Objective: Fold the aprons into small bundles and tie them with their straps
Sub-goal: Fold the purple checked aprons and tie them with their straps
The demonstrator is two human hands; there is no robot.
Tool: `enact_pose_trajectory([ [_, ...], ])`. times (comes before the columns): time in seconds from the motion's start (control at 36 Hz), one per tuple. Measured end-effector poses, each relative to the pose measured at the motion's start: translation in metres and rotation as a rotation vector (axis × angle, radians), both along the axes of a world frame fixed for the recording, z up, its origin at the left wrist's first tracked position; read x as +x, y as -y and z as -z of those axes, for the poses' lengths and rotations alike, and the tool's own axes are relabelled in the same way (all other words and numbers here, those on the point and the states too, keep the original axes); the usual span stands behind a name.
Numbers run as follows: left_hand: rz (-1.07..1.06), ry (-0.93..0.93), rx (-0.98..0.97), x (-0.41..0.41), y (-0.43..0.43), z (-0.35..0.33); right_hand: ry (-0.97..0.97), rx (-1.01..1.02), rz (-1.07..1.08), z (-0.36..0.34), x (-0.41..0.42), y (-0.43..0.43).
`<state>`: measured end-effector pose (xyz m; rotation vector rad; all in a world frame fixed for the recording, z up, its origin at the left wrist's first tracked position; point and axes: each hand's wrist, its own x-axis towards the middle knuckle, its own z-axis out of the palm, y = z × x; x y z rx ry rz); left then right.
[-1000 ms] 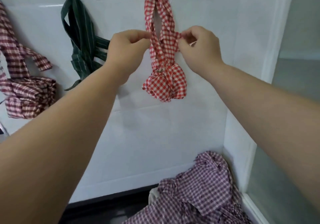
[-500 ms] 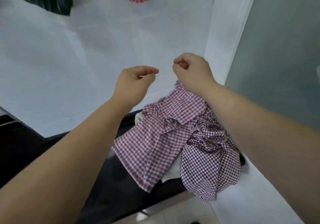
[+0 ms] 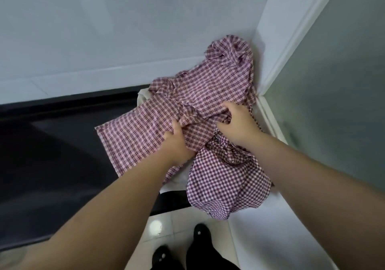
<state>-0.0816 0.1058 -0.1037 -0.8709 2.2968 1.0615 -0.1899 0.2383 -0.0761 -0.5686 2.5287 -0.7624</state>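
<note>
Here: left hand, right hand grip plaid apron.

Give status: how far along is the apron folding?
Done: no tied bundle shows in this view. In hand: the left hand and right hand both grip the crumpled pink plaid apron on the pile in the corner. Left: that apron is not yet folded or tied, and the purple gingham apron next to it lies loose.

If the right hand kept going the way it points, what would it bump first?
The right hand grips the pink plaid apron, so more of that cloth first; behind it, probably the white wall.
</note>
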Motion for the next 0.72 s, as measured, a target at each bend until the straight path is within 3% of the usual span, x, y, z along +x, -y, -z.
enact_pose_trajectory([
  [0.06,-0.063,-0.078,-0.068,-0.004,0.004,0.006,0.023,-0.002,-0.014,0.000,-0.003,0.001],
  [0.14,0.023,-0.085,-0.195,-0.009,0.014,0.005,0.043,-0.008,-0.059,-0.004,-0.008,0.008],
  [0.25,0.008,-0.133,-0.234,-0.013,0.020,0.005,0.030,0.001,-0.100,-0.011,-0.010,0.022],
  [0.36,-0.278,-0.354,-0.127,-0.008,0.032,-0.006,0.010,0.040,-0.143,-0.012,-0.004,0.035],
  [0.47,-0.514,-0.564,-0.189,0.020,0.064,-0.033,-0.049,0.068,-0.199,-0.019,0.011,0.060],
  [0.56,-0.689,-0.646,-0.239,0.052,0.096,-0.049,-0.210,0.119,-0.283,-0.028,0.034,0.093],
  [0.64,-0.853,-0.700,-0.255,0.094,0.134,-0.060,-0.373,0.122,-0.234,-0.033,0.064,0.135],
  [0.72,-0.936,-0.748,-0.324,0.144,0.183,-0.071,-0.411,0.073,-0.193,-0.036,0.095,0.187],
])
